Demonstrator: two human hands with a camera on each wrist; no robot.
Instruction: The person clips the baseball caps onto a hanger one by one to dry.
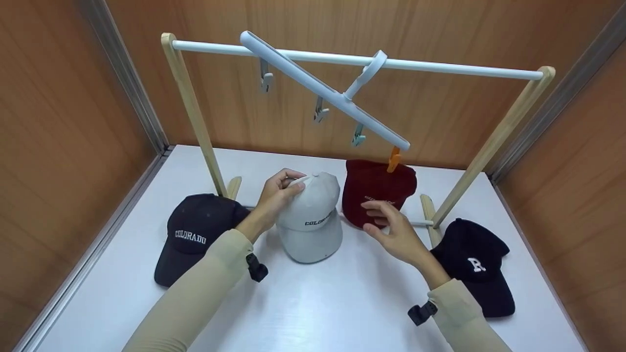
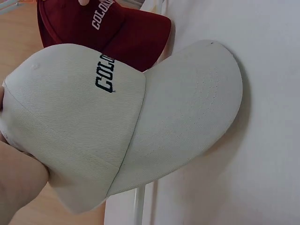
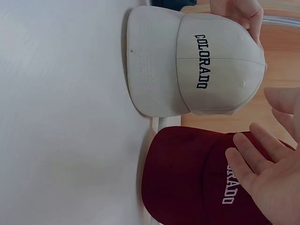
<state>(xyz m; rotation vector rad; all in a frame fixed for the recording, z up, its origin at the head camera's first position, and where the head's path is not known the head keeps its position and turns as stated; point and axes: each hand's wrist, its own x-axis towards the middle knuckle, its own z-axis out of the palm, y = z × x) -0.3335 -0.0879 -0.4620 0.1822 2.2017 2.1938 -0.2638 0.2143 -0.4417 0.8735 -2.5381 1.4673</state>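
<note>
White cap (image 1: 310,203): brim lowermost, crown pinched by the nearer left hand (image 1: 278,195).
Right hand (image 1: 398,237): fingers parted, holding nothing, white cap leftward; whether it touched the red cap (image 1: 374,181), I couldn't tell.

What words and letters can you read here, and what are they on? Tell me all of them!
"COLORADO": on the pale grey baseball cap, in dark letters.
"COLORADO": on the dark baseball cap at the left, in white letters.
"RADO": on the red baseball cap, in the right wrist view; the right hand hides the start.
"R": on the dark baseball cap at the right, in white.
I can't read any others.
</note>
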